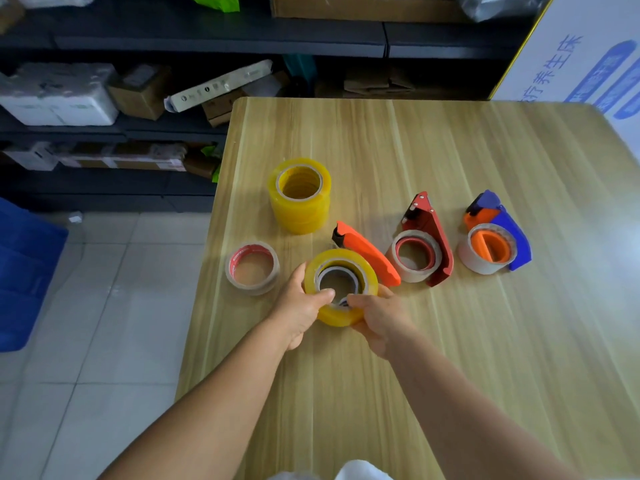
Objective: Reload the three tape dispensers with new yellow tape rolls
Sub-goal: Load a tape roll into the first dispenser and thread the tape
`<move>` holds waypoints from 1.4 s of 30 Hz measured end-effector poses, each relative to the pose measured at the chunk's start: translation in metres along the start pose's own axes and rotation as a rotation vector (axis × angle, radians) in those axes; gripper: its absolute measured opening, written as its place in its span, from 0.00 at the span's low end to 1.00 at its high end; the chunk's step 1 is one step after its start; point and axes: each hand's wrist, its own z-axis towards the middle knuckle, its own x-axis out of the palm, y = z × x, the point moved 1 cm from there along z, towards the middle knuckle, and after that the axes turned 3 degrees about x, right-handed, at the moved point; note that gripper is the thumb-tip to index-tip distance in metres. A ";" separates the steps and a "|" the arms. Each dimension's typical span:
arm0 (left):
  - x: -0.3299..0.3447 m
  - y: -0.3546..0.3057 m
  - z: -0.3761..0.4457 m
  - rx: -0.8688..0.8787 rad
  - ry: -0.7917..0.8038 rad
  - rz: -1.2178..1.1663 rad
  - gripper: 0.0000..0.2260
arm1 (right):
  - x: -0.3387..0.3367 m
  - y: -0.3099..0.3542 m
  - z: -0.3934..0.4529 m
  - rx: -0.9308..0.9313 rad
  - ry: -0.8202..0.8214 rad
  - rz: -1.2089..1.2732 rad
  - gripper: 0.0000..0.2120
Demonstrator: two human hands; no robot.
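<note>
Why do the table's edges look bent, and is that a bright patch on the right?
Head view: the wide-angle lens bows the wooden table and its edges; pale glare washes out its right side; both hands, left and right, on the yellow tape roll look sharp; the shelves behind are dim and slightly soft.

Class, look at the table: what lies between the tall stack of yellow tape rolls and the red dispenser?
In the head view, the orange dispenser lies between the stack of yellow tape rolls and the red dispenser, slanting across the wooden table.
</note>
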 end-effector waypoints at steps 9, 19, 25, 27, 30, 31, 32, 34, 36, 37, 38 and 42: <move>0.000 -0.001 -0.001 0.108 -0.089 0.475 0.36 | 0.007 0.001 -0.015 -0.330 -0.206 -0.676 0.33; 0.003 0.000 -0.002 0.220 -0.105 0.612 0.29 | 0.007 -0.011 -0.019 -0.560 -0.161 -1.243 0.49; 0.006 -0.005 -0.005 0.200 -0.152 0.587 0.26 | 0.013 -0.011 -0.024 -0.707 -0.217 -1.396 0.43; 0.009 -0.005 -0.007 0.165 -0.167 0.561 0.23 | 0.017 -0.013 -0.025 -0.748 -0.214 -1.407 0.41; 0.011 -0.001 -0.010 0.127 -0.173 0.504 0.18 | 0.018 -0.014 -0.021 -0.801 -0.258 -1.406 0.34; 0.011 0.000 -0.010 0.123 -0.177 0.485 0.17 | 0.018 -0.013 -0.020 -0.817 -0.282 -1.410 0.31; 0.010 0.000 -0.010 0.117 -0.182 0.462 0.16 | 0.019 -0.013 -0.018 -0.825 -0.301 -1.415 0.28; 0.010 0.000 -0.010 0.106 -0.188 0.417 0.14 | 0.021 -0.014 -0.016 -0.812 -0.315 -1.409 0.24; 0.010 0.000 -0.009 0.095 -0.191 0.393 0.13 | 0.021 -0.016 -0.015 -0.797 -0.289 -1.403 0.18; 0.009 0.000 -0.009 0.089 -0.188 0.387 0.14 | 0.021 -0.017 -0.015 -0.788 -0.271 -1.412 0.15; 0.008 0.001 -0.009 0.082 -0.185 0.383 0.15 | 0.020 -0.017 -0.016 -0.782 -0.256 -1.417 0.14; 0.005 -0.004 -0.005 0.100 -0.192 0.388 0.22 | 0.009 -0.006 -0.019 -0.786 -0.195 -1.337 0.14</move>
